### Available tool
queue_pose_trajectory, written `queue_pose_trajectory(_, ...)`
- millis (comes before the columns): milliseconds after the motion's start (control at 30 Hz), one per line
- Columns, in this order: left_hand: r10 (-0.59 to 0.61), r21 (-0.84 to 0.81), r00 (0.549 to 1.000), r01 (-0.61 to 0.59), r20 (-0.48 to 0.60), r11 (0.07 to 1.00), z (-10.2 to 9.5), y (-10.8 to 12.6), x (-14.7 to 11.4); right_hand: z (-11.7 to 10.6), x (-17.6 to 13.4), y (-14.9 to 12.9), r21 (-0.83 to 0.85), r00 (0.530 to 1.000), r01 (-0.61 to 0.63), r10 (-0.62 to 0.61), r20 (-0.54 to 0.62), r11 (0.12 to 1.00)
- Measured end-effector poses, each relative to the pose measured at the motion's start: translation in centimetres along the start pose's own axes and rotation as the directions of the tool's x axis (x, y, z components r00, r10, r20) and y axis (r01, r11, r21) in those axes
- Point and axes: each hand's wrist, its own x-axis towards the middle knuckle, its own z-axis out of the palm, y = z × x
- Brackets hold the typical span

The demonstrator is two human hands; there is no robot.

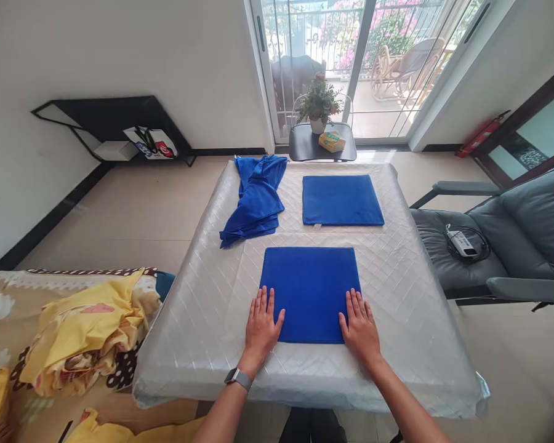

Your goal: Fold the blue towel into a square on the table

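Observation:
A flat blue cloth (311,292), folded into a neat rectangle, lies on the table in front of me. My left hand (262,323) rests flat on its left edge, fingers stretched out and pointing away from me. On the right edge lies my right hand (360,326), also flat with the fingers extended. Neither hand grips anything. Beyond it, to the right, sits a second folded blue cloth (343,200) with a small pale tag at its near edge. A crumpled pile of blue cloth (258,197) occupies the far left part of the table.
A silvery quilted cover (203,326) drapes the table. Right of it stands a grey armchair (526,227) holding a power strip (462,243). Yellow bedding (87,320) lies at left. Behind the table, a black chair (300,144) carries a potted plant (318,101) and a yellow pack (332,141).

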Motion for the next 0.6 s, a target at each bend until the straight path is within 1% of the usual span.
queue_pose_trajectory(100,-0.002,-0.008,1.000,0.002,0.006,1.000,-0.3,-0.5,-0.4,-0.2,0.0,-0.1,-0.008,1.000,0.002,-0.002,0.001,1.000)
queue_pose_trajectory(167,-0.020,-0.011,1.000,0.020,-0.011,1.000,-0.6,0.1,-0.4,-0.2,0.1,-0.2,-0.009,1.000,0.002,-0.002,-0.004,1.000)
queue_pose_trajectory(200,-0.018,-0.017,1.000,0.017,-0.021,1.000,-0.7,0.9,-0.3,-0.2,0.1,-0.2,-0.008,1.000,0.000,0.000,-0.007,1.000)
queue_pose_trajectory(233,0.002,-0.027,1.000,-0.003,-0.024,1.000,-0.9,2.0,-0.1,-0.1,0.1,-0.2,-0.007,1.000,-0.002,0.002,-0.008,1.000)
queue_pose_trajectory(300,0.099,-0.067,0.995,-0.099,-0.011,0.993,-0.9,5.1,0.6,-0.1,0.0,-0.1,-0.004,1.000,-0.002,0.002,-0.009,1.000)
queue_pose_trajectory(367,0.235,-0.133,0.972,-0.232,0.015,0.964,-0.6,8.9,1.5,0.1,0.0,-0.1,-0.002,1.000,0.006,-0.006,-0.007,1.000)
queue_pose_trajectory(433,0.311,-0.187,0.950,-0.301,0.022,0.935,0.0,12.2,2.4,0.3,-0.1,0.0,0.000,1.000,0.015,-0.015,-0.005,1.000)
queue_pose_trajectory(500,0.303,-0.208,0.953,-0.293,0.019,0.933,0.6,14.3,2.8,0.4,-0.1,0.2,0.002,1.000,0.020,-0.020,-0.003,1.000)
queue_pose_trajectory(533,0.280,-0.209,0.960,-0.270,0.018,0.940,0.9,14.9,2.8,0.5,-0.2,0.2,0.002,1.000,0.020,-0.020,-0.004,1.000)
queue_pose_trajectory(600,0.232,-0.209,0.973,-0.222,0.021,0.952,1.3,15.1,2.5,0.6,-0.2,0.2,0.003,1.000,0.017,-0.017,-0.007,1.000)
